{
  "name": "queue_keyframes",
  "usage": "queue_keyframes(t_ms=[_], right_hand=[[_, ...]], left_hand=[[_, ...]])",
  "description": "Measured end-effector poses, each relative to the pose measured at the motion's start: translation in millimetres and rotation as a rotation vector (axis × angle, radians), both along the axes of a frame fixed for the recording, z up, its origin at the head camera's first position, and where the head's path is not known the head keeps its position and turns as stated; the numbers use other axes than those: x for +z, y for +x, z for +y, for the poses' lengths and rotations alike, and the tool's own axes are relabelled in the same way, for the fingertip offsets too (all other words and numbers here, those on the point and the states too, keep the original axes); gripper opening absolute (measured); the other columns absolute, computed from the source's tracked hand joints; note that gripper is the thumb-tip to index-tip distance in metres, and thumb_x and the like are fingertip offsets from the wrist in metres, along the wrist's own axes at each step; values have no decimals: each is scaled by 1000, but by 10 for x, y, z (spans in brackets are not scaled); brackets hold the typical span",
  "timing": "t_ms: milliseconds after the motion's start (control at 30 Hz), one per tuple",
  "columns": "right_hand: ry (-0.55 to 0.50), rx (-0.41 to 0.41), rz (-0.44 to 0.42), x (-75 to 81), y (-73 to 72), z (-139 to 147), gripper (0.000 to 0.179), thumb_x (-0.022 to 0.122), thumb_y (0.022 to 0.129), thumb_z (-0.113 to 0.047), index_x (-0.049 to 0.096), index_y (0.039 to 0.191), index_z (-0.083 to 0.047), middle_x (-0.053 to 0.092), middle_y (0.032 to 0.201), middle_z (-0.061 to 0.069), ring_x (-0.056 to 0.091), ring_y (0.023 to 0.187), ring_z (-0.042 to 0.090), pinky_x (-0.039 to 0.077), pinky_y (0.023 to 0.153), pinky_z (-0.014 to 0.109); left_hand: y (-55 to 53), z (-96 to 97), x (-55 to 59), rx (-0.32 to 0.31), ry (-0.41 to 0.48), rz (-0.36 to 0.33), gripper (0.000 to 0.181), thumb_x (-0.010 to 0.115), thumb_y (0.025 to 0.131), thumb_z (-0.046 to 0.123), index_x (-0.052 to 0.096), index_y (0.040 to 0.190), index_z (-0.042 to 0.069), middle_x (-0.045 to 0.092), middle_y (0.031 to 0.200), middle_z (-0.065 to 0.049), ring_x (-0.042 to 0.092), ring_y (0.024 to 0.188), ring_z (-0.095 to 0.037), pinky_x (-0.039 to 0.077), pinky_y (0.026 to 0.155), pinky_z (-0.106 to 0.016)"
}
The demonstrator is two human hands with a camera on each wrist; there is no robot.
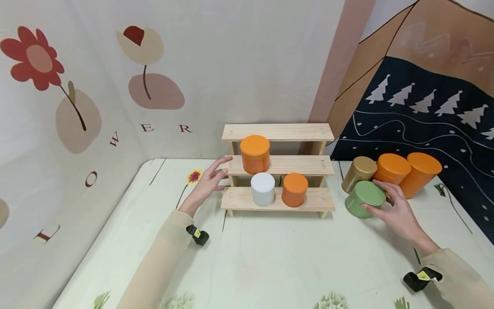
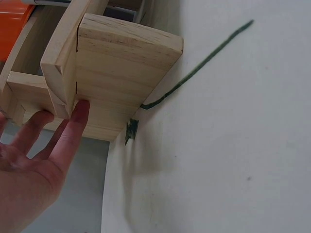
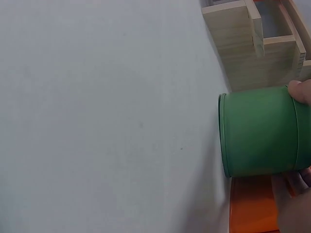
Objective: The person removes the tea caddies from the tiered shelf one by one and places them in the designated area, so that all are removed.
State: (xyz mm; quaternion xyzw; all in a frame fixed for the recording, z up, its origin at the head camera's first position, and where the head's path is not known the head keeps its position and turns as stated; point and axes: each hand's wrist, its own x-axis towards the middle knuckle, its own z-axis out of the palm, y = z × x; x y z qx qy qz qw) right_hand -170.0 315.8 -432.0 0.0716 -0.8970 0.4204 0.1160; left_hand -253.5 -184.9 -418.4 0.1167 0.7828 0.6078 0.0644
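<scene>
My right hand (image 1: 397,214) grips a short green tin (image 1: 364,199) by its lid, thumb on the near side and fingers on the far side. In the right wrist view the green tin (image 3: 260,131) shows its side, with the base close to the table. At the left end of a three-step wooden shelf (image 1: 301,164) is my left hand (image 1: 206,182), its fingers extended. The left wrist view has its fingertips right at the shelf's side boards (image 2: 109,73). An orange tin (image 1: 255,154) stands on the middle step; a white tin (image 1: 263,189) and a smaller orange tin (image 1: 295,190) stand on the lowest.
Behind the green tin stand a gold tin (image 1: 356,176) and two orange tins, one shorter (image 1: 391,166) and one taller (image 1: 422,171). A printed cloth wall (image 1: 247,64) rises behind the shelf, and a dark tree-patterned cloth (image 1: 420,128) borders the right side.
</scene>
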Motion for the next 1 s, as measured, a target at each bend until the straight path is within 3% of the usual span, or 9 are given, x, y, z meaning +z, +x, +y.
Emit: queue_keyframes(t_ms=[400, 667, 1000], right_hand=[[-2, 37, 9, -3, 1, 27, 73, 75, 85, -13, 36, 145, 1, 32, 134, 19, 33, 109, -4, 29, 84, 9], [10, 58, 39, 7, 3, 54, 72, 76, 85, -11, 37, 144, 0, 36, 134, 18, 33, 108, -8, 30, 83, 9], [-73, 66, 132, 166, 11, 61, 67, 73, 84, 1, 40, 142, 2, 39, 130, -10, 40, 110, -3, 32, 88, 3]], left_hand=[[1, 5, 15, -3, -5, -11, 48, 46, 103, 36, 38, 148, 25, 23, 157, -2, 45, 125, -42, 43, 91, -62], [-8, 14, 31, -10, 3, -36, 47, 43, 105, 24, 34, 150, 17, 21, 158, -8, 44, 126, -44, 43, 91, -61], [-3, 2, 16, -7, 9, -10, 47, 45, 104, 33, 37, 149, 23, 23, 157, -2, 45, 125, -42, 43, 91, -61]])
